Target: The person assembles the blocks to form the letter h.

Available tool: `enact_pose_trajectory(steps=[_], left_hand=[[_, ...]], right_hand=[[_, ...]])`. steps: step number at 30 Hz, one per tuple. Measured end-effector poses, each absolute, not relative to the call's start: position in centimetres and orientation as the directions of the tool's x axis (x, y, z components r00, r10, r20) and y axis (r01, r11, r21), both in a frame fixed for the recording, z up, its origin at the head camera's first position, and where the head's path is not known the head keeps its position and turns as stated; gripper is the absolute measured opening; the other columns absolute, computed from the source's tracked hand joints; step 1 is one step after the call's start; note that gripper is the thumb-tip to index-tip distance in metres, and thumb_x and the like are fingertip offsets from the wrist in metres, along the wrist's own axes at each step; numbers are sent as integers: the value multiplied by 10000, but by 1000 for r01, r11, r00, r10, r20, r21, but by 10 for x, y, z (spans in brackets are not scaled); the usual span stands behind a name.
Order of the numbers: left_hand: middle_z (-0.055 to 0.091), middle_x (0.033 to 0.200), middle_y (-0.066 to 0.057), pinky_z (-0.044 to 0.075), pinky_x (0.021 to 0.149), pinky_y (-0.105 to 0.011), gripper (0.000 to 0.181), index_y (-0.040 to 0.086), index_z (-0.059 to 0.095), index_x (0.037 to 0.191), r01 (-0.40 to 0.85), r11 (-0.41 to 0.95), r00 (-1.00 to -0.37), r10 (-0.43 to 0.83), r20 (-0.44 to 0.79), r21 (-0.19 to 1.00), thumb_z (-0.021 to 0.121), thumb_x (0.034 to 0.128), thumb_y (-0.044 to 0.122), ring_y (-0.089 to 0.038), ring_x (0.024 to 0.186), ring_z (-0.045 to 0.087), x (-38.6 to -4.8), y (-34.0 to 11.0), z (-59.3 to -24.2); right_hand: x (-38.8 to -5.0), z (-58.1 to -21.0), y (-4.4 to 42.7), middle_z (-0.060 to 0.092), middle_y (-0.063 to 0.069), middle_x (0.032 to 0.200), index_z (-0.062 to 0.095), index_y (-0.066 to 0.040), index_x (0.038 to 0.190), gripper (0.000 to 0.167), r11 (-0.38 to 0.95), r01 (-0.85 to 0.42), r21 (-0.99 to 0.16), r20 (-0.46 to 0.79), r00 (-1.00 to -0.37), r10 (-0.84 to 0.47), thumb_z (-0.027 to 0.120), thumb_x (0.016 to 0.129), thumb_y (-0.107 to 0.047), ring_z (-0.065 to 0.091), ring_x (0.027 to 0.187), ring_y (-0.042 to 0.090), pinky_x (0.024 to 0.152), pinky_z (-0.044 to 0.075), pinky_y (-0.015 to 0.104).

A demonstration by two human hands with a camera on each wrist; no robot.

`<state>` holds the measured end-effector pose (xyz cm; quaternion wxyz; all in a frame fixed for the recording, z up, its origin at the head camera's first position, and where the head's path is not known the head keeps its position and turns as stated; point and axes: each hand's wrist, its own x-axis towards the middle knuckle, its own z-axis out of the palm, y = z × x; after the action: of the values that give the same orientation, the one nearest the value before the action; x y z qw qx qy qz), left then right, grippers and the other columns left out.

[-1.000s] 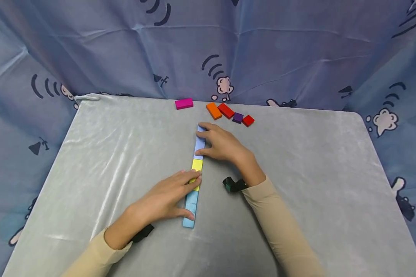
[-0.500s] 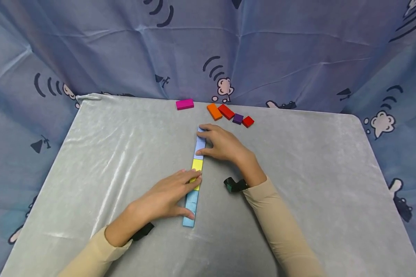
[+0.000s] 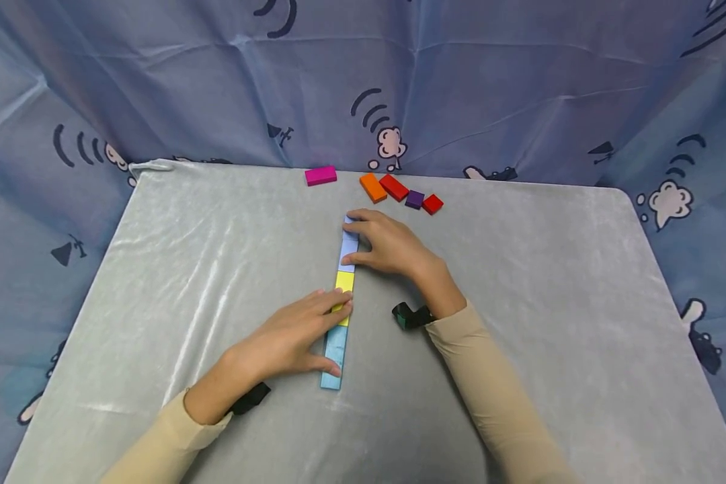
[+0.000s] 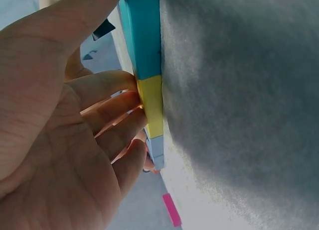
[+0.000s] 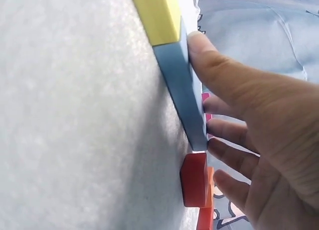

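A straight row of flat blocks lies on the cloth: light blue (image 3: 335, 346) nearest, yellow (image 3: 344, 281) in the middle, pale lavender-blue (image 3: 348, 252) farthest. My left hand (image 3: 281, 339) rests on the row, its fingertips on the yellow part and its thumb on the light blue block. Across the lavender-blue end lies my right hand (image 3: 393, 245), thumb and fingertips touching it. From the left wrist, fairly straight fingers meet the edge of the yellow block (image 4: 152, 108). From the right wrist, the thumb touches the blue block (image 5: 182, 83) and the other fingers spread alongside.
Toward the back edge of the grey cloth-covered table (image 3: 550, 302) lie a magenta block (image 3: 320, 176), an orange block (image 3: 372, 187), a red block (image 3: 394, 187), a small purple block (image 3: 414, 199) and a small red block (image 3: 432, 204). A patterned blue curtain (image 3: 490, 87) hangs behind.
The head view shifts slightly. Both hands stay on the row of blocks, with no clear movement of the blocks against the table.
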<state>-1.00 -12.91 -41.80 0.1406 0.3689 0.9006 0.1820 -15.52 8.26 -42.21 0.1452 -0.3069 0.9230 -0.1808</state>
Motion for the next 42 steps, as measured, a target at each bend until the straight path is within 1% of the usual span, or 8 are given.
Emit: enact_pose_trajectory(steps=[6, 13, 18, 22, 26, 33, 38, 42], left_hand=[[453, 1646, -126, 320, 1344, -466, 1032, -3, 496, 1558, 602, 661, -690, 713, -125, 448, 901, 773, 531, -275, 1568, 414, -9, -130, -419], [447, 1655, -116, 303, 1350, -468, 1033, 6, 490, 1565, 584, 668, -704, 700, -122, 461, 906, 773, 522, -267, 1578, 400, -12, -128, -424], [472, 1633, -125, 321, 1343, -467, 1034, -7, 508, 1548, 590, 660, -699, 706, -114, 466, 921, 755, 512, -282, 1562, 424, -10, -129, -426], [495, 1609, -129, 344, 1332, -468, 1025, -15, 530, 1528, 608, 653, -699, 710, -86, 453, 930, 741, 507, -288, 1545, 447, -10, -131, -424], [505, 1595, -126, 345, 1331, -466, 1026, -12, 539, 1520, 620, 650, -700, 711, -65, 440, 937, 729, 506, -287, 1539, 454, -11, -131, -423], [488, 1614, -133, 335, 1334, -477, 1050, -15, 519, 1538, 619, 649, -697, 713, -72, 442, 930, 733, 520, -287, 1541, 448, -10, -132, -422], [482, 1622, -129, 329, 1338, -473, 1048, -12, 511, 1544, 623, 649, -695, 715, -72, 437, 921, 742, 524, -285, 1547, 443, -12, -131, -422], [483, 1622, -131, 330, 1338, -470, 1048, -13, 510, 1545, 625, 645, -687, 722, -83, 439, 919, 746, 527, -290, 1543, 448, -12, -130, -422]], right_hand=[[-159, -423, 85, 520, 110, 1621, 623, -117, 1490, 634, 708, -524, -472, -109, -763, -637, 769, 966, -442, 472, 1528, 311, 1309, 385, 512], [-169, -428, 94, 536, 122, 1608, 631, -109, 1481, 500, 723, -487, -491, -46, -814, -579, 710, 1024, -298, 482, 1519, 317, 1301, 398, 514], [-180, -432, 96, 510, 149, 1619, 617, -64, 1483, 418, 721, -469, -510, -39, -825, -563, 571, 1086, -186, 467, 1526, 328, 1312, 383, 504], [-194, -426, 97, 489, 176, 1627, 583, -32, 1503, 428, 721, -464, -515, -36, -828, -559, 502, 1092, -119, 443, 1545, 339, 1332, 348, 497], [-209, -419, 98, 472, 164, 1642, 551, -38, 1532, 452, 739, -459, -493, -39, -837, -546, 516, 1089, -122, 418, 1565, 327, 1345, 325, 488], [-225, -415, 98, 442, 156, 1666, 512, -39, 1561, 491, 755, -483, -442, -80, -818, -570, 544, 1077, -121, 408, 1570, 325, 1351, 313, 477], [-233, -416, 98, 355, 155, 1724, 466, -15, 1584, 517, 763, -499, -411, -126, -798, -590, 526, 1080, -116, 314, 1624, 332, 1380, 232, 492], [-235, -416, 98, 311, 132, 1748, 426, -26, 1610, 538, 777, -483, -404, -177, -792, -584, 503, 1088, -130, 250, 1653, 305, 1392, 185, 498]])
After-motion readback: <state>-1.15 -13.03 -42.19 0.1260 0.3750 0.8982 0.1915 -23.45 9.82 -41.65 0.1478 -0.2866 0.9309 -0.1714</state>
